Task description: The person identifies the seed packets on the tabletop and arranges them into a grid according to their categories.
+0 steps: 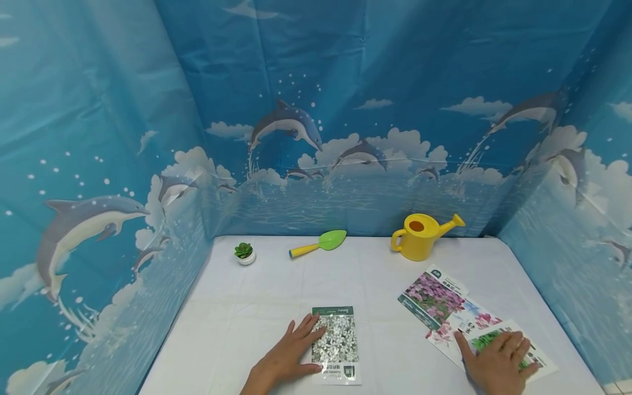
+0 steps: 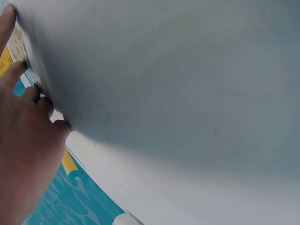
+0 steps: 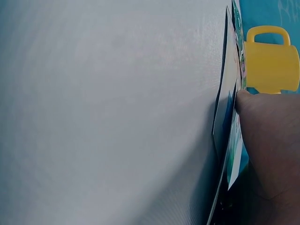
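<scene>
Plant [image 1: 244, 254], trowel [image 1: 323, 243], watering can [image 1: 417, 241] beyond flower packets [image 1: 340, 341]

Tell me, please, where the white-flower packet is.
In the head view, the white-flower packet lies left of the other packets, with the left hand on it.

One packet [image 1: 340, 343] is lying at lower centre; three packets [image 1: 434, 296] are overlapping at lower right. One potted plant [image 1: 244, 254], one trowel [image 1: 332, 240] and one watering can [image 1: 417, 244] are occupying mid-frame. One left hand [image 1: 288, 354] and one right hand [image 1: 496, 362] are showing.
</scene>
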`<state>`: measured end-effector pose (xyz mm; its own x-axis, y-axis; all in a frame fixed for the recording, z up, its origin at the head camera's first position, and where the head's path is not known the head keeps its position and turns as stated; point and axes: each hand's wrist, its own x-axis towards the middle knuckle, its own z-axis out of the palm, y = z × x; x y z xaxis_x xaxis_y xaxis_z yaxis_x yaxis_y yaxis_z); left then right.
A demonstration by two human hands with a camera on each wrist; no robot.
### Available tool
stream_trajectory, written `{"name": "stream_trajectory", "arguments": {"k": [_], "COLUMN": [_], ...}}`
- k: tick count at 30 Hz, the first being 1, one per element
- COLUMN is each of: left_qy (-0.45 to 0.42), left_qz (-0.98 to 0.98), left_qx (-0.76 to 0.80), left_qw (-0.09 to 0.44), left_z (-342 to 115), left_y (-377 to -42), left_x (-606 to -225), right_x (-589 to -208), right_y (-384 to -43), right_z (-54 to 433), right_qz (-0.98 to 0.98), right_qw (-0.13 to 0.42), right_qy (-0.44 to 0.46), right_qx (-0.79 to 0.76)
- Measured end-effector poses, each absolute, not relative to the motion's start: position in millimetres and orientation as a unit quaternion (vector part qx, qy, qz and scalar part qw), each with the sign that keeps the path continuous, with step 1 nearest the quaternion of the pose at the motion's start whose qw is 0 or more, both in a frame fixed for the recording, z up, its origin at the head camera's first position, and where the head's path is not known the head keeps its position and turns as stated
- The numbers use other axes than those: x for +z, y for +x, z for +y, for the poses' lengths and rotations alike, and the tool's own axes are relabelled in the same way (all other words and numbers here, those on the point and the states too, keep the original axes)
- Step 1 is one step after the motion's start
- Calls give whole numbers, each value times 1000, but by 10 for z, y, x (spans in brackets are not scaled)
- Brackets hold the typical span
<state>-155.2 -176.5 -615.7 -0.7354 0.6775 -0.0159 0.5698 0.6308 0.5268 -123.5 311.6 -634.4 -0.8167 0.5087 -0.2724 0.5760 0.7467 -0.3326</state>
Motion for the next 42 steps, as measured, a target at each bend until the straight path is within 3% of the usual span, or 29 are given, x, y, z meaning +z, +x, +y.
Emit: {"name": "stream_trajectory", "arguments": {"k": [11,21,26,42], "left_qy": [321,311,275,285], "left_qz": [898,901,913,919], "left_qx": [267,297,285,250], "left_qw": [141,63,96,109], "left_z": [-1794,-1657,-1530,-1557], "left_y": [-1503,-1500,-1521,-1534], "left_x": [-6001,-6169,-6120,-6197], "right_x": [-6336,-6340,-6354,-6342], "right_y": [-1231,-1227,-1233,-1227], "right_z": [3110,3106,3121,3107], "right_qz": [932,929,930,930], "right_qw": [76,70,74,77], "right_qy": [292,300,295,294], "right_qx": [-204,-203,-204,-208]}}
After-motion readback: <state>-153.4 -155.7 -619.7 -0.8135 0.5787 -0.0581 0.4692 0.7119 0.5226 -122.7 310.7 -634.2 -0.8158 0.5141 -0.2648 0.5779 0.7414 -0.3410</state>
